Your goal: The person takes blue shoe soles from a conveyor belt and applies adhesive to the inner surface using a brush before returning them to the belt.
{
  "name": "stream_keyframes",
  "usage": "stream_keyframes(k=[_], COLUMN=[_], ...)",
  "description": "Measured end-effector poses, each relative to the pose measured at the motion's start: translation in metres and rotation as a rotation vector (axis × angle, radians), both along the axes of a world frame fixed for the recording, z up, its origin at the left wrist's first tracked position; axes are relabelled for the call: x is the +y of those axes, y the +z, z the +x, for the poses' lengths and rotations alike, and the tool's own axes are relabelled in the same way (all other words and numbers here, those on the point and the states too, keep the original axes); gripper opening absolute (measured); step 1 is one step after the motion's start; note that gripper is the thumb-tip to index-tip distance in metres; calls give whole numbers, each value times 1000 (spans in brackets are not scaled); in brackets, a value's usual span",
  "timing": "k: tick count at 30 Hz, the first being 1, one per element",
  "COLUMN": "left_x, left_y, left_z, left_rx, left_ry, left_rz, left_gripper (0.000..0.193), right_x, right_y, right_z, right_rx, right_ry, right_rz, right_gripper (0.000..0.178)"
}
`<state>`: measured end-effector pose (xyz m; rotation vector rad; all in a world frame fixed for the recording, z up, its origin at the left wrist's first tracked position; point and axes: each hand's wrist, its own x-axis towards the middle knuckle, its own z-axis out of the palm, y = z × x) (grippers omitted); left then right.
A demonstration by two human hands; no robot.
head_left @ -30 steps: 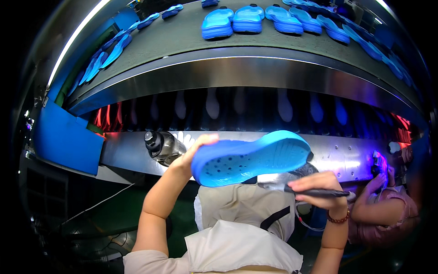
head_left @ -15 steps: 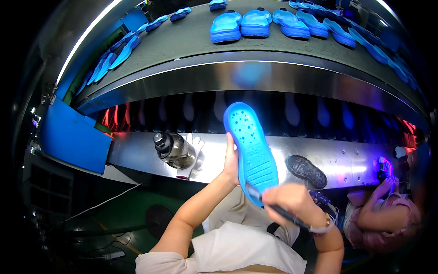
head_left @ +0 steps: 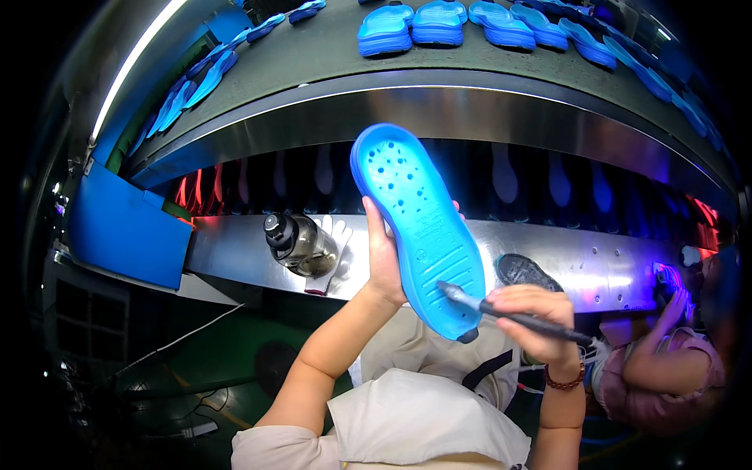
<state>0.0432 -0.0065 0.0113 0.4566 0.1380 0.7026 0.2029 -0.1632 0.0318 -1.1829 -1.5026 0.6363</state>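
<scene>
My left hand (head_left: pixel 384 262) is closed around the edge of a blue shoe sole (head_left: pixel 419 235), its fingers wrapping behind it. The sole is tilted upright over my lap, its holed end pointing away and its ribbed end near me. A small dark piece (head_left: pixel 468 336) shows at its near tip. My right hand (head_left: pixel 536 313) grips a dark, pen-shaped tool (head_left: pixel 462 295) with a grey tip. That tip lies over the ribs of the sole; whether it touches I cannot tell. On the metal ledge behind my right hand rests a dark sole-shaped piece (head_left: pixel 526 271).
A dark-capped clear bottle (head_left: pixel 301 249) stands beside a white glove (head_left: pixel 339 235) on the metal ledge (head_left: pixel 235 243). Several blue soles (head_left: pixel 439 23) lie on the grey conveyor belt (head_left: pixel 313 55) beyond. To the right sits another person (head_left: pixel 666 368) with hands at the ledge.
The blue sole and my left hand have moved up and slightly left. My right hand has shifted right, and the tool's tip now lies farther up the sole. The view has tilted slightly.
</scene>
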Motion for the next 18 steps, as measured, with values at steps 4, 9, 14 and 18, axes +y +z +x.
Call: stream_keyframes(k=[4,9,14,18], left_x=[7,-3,-40,-33], left_y=[13,26,11,8], left_z=[-1,-1,7,4], left_rx=[-35,101,56,47], left_ry=[-15,56,54,53], left_rz=[34,11,81,61], left_gripper=[90,83,77,73], right_x=[-5,-3,-7,-5], right_y=[6,-14,-2,4], right_z=[-1,-3,-33,-25], right_rx=[46,658,660,423], right_ry=[266,143,-66,-39], right_rz=[-17,-34,-36,16], right_gripper=[21,21,18,19])
